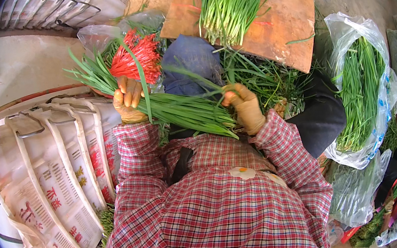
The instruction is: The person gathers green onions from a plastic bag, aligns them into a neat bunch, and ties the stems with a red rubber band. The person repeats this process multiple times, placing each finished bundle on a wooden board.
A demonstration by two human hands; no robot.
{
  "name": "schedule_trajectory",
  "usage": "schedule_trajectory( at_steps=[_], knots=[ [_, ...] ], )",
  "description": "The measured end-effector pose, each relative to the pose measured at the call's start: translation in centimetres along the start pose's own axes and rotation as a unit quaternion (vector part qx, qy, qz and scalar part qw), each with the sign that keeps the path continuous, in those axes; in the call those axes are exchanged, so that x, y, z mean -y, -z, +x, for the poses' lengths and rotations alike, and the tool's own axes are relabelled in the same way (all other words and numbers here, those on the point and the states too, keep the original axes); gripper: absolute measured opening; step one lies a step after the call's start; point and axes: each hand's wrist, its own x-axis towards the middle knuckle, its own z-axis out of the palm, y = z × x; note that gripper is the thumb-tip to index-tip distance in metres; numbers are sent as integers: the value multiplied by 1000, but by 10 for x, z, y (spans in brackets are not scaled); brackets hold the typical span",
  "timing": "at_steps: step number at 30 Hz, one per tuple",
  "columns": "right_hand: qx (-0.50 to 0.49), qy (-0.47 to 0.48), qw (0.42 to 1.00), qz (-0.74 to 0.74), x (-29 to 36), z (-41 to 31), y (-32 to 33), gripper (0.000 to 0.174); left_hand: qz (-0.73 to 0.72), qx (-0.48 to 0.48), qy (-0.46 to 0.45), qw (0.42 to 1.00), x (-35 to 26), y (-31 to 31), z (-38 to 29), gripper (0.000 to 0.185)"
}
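Observation:
My left hand [128, 99] is closed around a bundle of long green chives [185, 110], which lies across my lap with its leaf tips to the upper left. My right hand [243, 105] is at the bundle's lower right end, thumb and fingers pinching a few loose green blades that run up and left, slightly blurred. Both hands look gloved. Beyond my left hand lies a tuft of red ties [137, 58]. Ahead, a larger pile of chives [235, 2] rests on a wooden board [291, 25].
Loose green trimmings [264, 77] lie under the board's near edge. A clear plastic bag of chives [362, 95] stands at the right, with another plastic bag [357, 189] below it. A printed, ribbed basket-like container [47, 174] fills the left side. My bent knee [190, 63] sits between ties and board.

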Motion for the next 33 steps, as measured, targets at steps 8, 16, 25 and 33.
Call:
schedule_trajectory(
  at_steps=[8, 16, 25, 33],
  knots=[
    [152, -71, 980, -106, 5, 11, -1, 48, -77, 145, 37, 986, 10, 2, 9, 21],
    [-45, -21, 999, 19, 8, 6, -9, 15, -88, -10, -3, 996, 11, 6, -4, 14],
    [-100, -2, 913, 396, -20, 6, 53, 26, -109, -159, -17, 981, -2, 56, -26, 17],
    [-173, -78, 975, -115, -4, -39, 139, 36, -110, -181, -54, 976, -26, 82, -42, 19]
  ],
)
